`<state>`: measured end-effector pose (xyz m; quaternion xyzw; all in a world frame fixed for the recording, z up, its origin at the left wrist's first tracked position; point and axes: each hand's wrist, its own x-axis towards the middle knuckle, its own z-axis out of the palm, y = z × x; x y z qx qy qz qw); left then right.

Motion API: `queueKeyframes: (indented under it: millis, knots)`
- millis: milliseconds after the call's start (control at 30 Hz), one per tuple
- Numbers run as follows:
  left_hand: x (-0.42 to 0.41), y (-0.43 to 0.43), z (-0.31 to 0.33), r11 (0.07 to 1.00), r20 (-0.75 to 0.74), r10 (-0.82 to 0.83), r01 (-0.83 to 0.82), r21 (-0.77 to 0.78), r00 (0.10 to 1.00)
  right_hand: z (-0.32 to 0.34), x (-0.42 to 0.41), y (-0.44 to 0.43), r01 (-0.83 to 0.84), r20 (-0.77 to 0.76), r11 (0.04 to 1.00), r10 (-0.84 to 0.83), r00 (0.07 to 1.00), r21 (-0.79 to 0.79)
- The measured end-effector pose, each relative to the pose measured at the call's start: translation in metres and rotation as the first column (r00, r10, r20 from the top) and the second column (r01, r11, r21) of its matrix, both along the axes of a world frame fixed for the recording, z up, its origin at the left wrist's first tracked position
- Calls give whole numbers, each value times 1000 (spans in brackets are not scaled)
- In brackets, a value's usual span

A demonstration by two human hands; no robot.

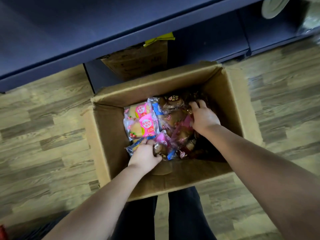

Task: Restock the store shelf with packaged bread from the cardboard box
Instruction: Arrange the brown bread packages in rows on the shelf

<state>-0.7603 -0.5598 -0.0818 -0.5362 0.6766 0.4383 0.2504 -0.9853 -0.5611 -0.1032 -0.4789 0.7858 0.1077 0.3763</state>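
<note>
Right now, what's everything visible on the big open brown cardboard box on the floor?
The brown cardboard box stands upright on the wood-look plank floor, before the dark blue shelf unit. Top open, flaps folded outward, edges creased. A loose pile of clear-wrapped bread packets with pink, blue and brown labels lies inside; the walls above are bare. The left hand grips a round brown bun packet near the front wall; the right hand rests on dark packets at the far right.

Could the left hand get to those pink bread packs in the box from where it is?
Probably yes: the pink packs lie uncovered on top, just beyond the left hand, though it seems to grip a brown pack.
</note>
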Motion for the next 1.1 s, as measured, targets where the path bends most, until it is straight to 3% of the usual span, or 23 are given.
queueKeyframes:
  millis: [100,167,333,500,633,900,1100]
  knots:
    - [7,-12,-5,961,-47,270,-266,71,962,-10,-6,-15,82,120,990,-96,988,117]
    - [9,-15,-13,913,-71,399,-390,119,914,-20,-3,-13,40,169,980,-74,983,196]
    - [9,2,-23,768,-122,628,-588,254,768,-27,21,25,-22,74,992,13,997,126]
    - [-1,13,-14,802,-92,587,-562,205,804,-14,32,49,-146,-1,984,147,989,105]
    - [-6,7,8,840,-92,525,-496,220,846,7,34,37,-52,-105,994,62,993,91]
    - [1,-12,81,785,-146,615,-587,196,775,85,48,32,-65,-118,998,65,991,0]
    - [34,-12,161,816,-222,578,-562,136,785,174,66,33,-96,-59,991,91,994,-91]
